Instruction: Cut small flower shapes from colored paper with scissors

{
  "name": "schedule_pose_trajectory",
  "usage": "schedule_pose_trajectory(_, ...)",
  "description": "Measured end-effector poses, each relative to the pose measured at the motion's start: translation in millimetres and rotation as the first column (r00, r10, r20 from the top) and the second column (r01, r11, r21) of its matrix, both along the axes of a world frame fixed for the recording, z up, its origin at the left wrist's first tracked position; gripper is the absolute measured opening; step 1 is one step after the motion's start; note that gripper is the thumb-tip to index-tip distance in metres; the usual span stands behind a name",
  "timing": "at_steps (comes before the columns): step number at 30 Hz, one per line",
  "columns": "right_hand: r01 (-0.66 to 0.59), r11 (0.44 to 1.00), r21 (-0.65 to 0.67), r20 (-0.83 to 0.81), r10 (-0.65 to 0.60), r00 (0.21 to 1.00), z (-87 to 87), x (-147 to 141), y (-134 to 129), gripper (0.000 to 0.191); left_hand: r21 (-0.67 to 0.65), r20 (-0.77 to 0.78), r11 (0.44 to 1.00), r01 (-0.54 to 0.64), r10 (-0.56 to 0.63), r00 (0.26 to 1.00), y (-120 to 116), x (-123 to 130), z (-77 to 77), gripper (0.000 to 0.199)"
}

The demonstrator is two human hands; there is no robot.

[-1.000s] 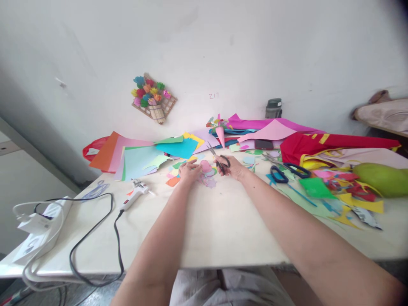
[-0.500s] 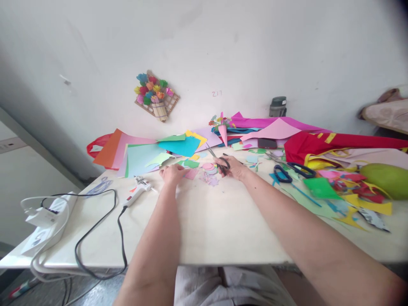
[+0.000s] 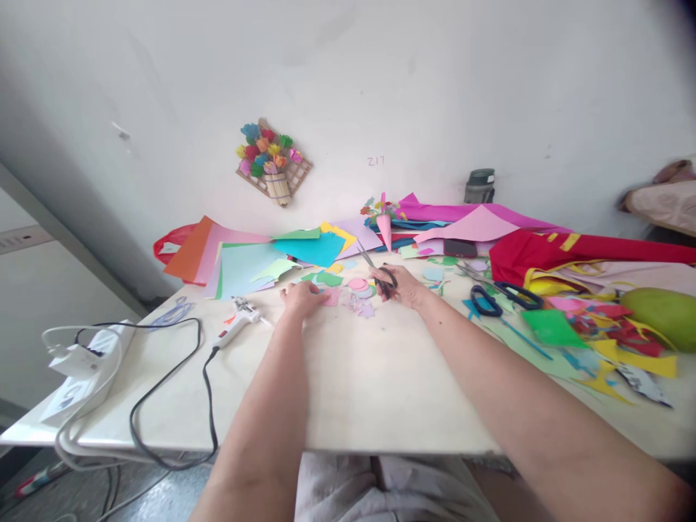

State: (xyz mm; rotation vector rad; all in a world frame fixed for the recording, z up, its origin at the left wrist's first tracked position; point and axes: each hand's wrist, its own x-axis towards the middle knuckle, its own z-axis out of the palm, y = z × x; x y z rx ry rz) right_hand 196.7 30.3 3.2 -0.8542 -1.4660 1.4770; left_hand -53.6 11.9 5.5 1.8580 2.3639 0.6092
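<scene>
Since the earliest frame, the left hand [image 3: 301,297] has shifted away from the pink discs [image 3: 357,284] toward its own side, and a flat pink paper piece [image 3: 329,296] is now exposed at its fingertips. The hand is low and partly curled; whether it pinches the piece or merely touches it cannot be determined. The right hand [image 3: 405,286] is found closed around the black handles of a pair of scissors [image 3: 387,278], the blades directed up and away from the body; its position over the table [image 3: 375,391] is substantially unchanged. The pink piece lies apart from those blades, so in my judgement no cutting is under way and the shift concerns the paper alone. Between the hands, the discs sit just beside a cluster of lilac cut-outs [image 3: 365,309], with green scraps [image 3: 328,279] beyond the left fingers. Further out on the left, a white glue gun [image 3: 233,330] rests on the tabletop, its cord attached. Dark-blue-handled scissors [image 3: 519,294] lie at the right among loose offcuts. Toward the wall, a teal sheet [image 3: 309,249] and a pink paper cone [image 3: 384,230] with small flowers are noted.
</scene>
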Motion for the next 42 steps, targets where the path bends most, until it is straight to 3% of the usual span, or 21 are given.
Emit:
schedule_pose_trajectory(8, 0.015, 1.0, 0.006, 0.008, -0.015, 1.0, 3.6, 0, -3, 0.04, 0.051, 0.207, 0.997, -0.049, 0.037, 0.978, -2, -3, 7.9, 0.019)
schedule_pose_trajectory(14, 0.019, 1.0, 0.007, 0.008, -0.02, 1.0, 2.4, 0, -2, 0.041, 0.166, 0.437, 0.986, -0.025, -0.05, 0.898, 0, -11, 5.0, 0.017)
schedule_pose_trajectory(17, 0.028, 0.999, 0.014, 0.009, -0.028, 1.0, 2.6, 0, -2, 0.041, 0.179, 0.566, 0.982, -0.051, -0.06, 0.822, -2, -10, 5.4, 0.011)
schedule_pose_trajectory(21, 0.082, 0.996, 0.034, 0.016, -0.083, 0.996, 3.3, 0, 0, 0.039, 0.316, 0.682, 0.942, -0.11, -0.146, 0.717, -3, -8, 4.7, 0.017)
schedule_pose_trajectory(25, 0.172, 0.984, 0.034, 0.018, -0.173, 0.985, 2.2, -1, 3, 0.043, 0.345, 0.847, 0.919, -0.19, -0.218, 0.484, 0, 0, 2.0, 0.023)
schedule_pose_trajectory(30, 0.234, 0.972, 0.035, 0.022, -0.235, 0.972, 2.3, -3, 5, 0.047, 0.379, 0.902, 0.922, -0.078, -0.35, 0.251, 2, 13, -0.5, 0.03)
schedule_pose_trajectory(33, 0.263, 0.965, 0.013, 0.012, -0.263, 0.965, 2.9, -3, 5, 0.043, 0.402, 0.901, 0.915, -0.021, -0.391, 0.19, 2, 19, -1.4, 0.031)
schedule_pose_trajectory(36, 0.264, 0.965, 0.004, 0.01, -0.264, 0.965, 3.1, -1, 5, 0.036, 0.348, 0.926, 0.937, 0.007, -0.345, 0.155, 2, 24, -2.1, 0.029)
schedule_pose_trajectory(42, 0.134, 0.99, 0.053, 0.076, -0.138, 0.987, 1.1, -1, 2, 0.04, 0.309, 0.946, 0.948, 0.072, -0.314, 0.078, 1, 37, -2.7, 0.026)
